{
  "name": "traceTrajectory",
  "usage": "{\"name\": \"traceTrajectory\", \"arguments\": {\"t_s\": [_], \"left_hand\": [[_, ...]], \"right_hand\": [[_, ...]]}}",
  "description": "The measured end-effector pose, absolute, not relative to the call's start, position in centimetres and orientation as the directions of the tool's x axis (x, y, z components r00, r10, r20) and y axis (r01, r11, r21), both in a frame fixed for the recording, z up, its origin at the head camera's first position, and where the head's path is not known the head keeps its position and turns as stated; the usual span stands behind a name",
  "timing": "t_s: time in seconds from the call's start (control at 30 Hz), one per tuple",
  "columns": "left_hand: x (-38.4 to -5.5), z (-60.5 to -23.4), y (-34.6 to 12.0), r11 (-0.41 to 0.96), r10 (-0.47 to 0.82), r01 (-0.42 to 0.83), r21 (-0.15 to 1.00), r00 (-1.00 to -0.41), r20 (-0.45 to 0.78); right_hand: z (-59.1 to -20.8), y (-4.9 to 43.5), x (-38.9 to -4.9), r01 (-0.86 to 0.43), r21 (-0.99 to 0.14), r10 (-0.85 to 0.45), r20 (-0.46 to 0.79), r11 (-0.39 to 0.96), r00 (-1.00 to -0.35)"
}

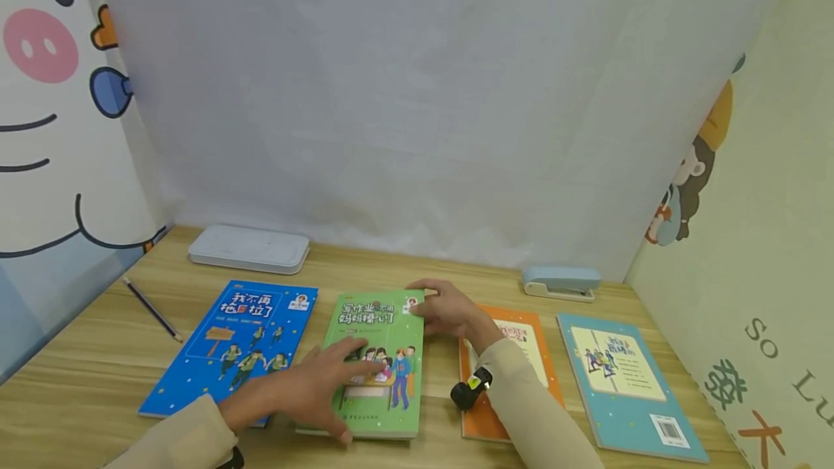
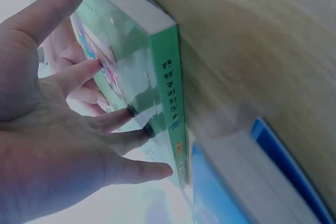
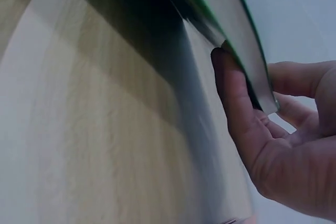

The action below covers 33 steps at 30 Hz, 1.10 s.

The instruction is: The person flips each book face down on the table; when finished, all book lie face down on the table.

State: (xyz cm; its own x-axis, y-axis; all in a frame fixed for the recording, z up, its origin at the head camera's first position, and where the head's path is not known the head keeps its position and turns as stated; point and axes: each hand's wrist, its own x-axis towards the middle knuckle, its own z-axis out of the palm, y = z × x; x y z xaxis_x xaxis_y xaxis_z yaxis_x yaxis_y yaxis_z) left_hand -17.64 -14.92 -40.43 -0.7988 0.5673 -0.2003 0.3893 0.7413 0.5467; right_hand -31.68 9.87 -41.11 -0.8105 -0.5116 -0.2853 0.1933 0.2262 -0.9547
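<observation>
On table (image 1: 78, 360), green book (image 1: 394, 339) lengthwise toward backdrop (image 1: 423, 107), title (image 1: 366, 313) farthest; left hand (image 1: 313, 386) spread, right hand (image 1: 451, 311) pinching corner (image 3: 269, 104).

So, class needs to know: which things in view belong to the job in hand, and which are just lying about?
Seem part of the job:
green book
left hand, touching it
right hand, gripping its edge

Seem just lying about:
blue book
orange book
teal book
pencil
pale flat case
stapler

On tabletop (image 2: 252, 51): one green book (image 2: 126, 51), showing lettered spine (image 2: 170, 93); near spine edge, one blue book (image 2: 212, 198); over green cover, left hand (image 2: 58, 124), fingers (image 2: 126, 141) spread.
</observation>
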Motion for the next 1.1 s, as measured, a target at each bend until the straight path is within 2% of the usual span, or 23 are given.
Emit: {"name": "traceTrajectory", "arguments": {"t_s": [0.23,0.57,0.87,1.1], "left_hand": [[-17.9,-39.4,-14.8,0.728,0.572,0.408,0.551,-0.804,-0.161],[-18.2,-37.6,-14.1,0.716,0.516,0.368,0.593,-0.851,-0.095],[-18.5,-37.2,-13.3,0.635,0.572,0.483,0.602,-0.819,0.054],[-18.6,-37.5,-11.9,0.602,0.598,0.577,0.552,-0.784,0.166]], "right_hand": [[-40.3,9.9,-31.9,0.166,-0.974,-0.506,-0.222,0.153,-0.833],[-38.2,10.0,-31.9,0.093,-0.992,-0.513,-0.121,0.079,-0.85],[-36.6,10.0,-31.9,0.048,-0.997,-0.477,-0.07,0.059,-0.876],[-35.2,10.5,-32.1,0.044,-0.999,-0.405,-0.046,0.015,-0.913]]}}
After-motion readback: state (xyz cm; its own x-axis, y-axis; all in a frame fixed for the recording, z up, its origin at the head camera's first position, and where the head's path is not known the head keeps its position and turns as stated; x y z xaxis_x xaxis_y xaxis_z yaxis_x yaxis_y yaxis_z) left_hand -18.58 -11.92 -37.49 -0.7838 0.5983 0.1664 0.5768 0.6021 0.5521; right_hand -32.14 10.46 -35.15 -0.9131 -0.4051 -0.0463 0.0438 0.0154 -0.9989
